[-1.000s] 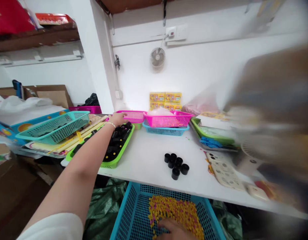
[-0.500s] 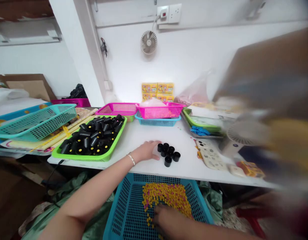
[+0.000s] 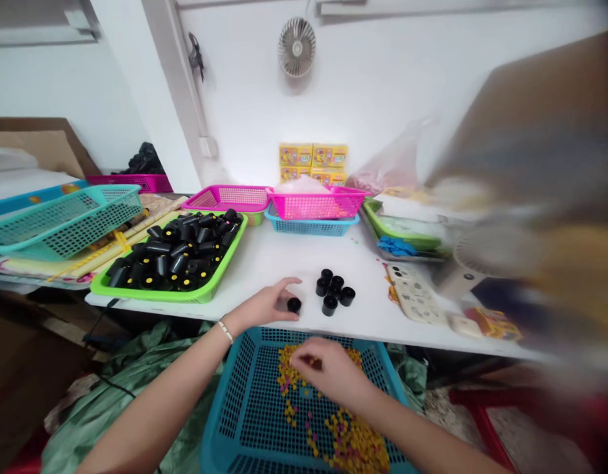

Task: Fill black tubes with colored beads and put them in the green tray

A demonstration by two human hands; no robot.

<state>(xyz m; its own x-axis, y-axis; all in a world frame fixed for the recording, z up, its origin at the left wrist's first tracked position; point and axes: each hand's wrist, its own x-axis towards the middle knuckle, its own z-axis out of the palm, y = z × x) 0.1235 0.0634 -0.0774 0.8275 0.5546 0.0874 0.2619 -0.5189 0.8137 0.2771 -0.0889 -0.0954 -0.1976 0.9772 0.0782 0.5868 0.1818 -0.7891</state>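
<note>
Left hand (image 3: 259,306) has come forward near the tabletop (image 3: 264,263) front edge, fingers open around a black cap (image 3: 294,305). Right hand (image 3: 331,372) pinches over yellow beads (image 3: 353,444) in the blue basket (image 3: 220,408), its hold unclear to me; one careless brush could tip the cap in among them.

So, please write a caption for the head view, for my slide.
Left hand at a black cylinder on a white table; right hand over yellow and pink beads in a blue basket.

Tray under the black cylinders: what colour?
Lime green: the rectangular plastic tray shows clearest in the head view.
</note>
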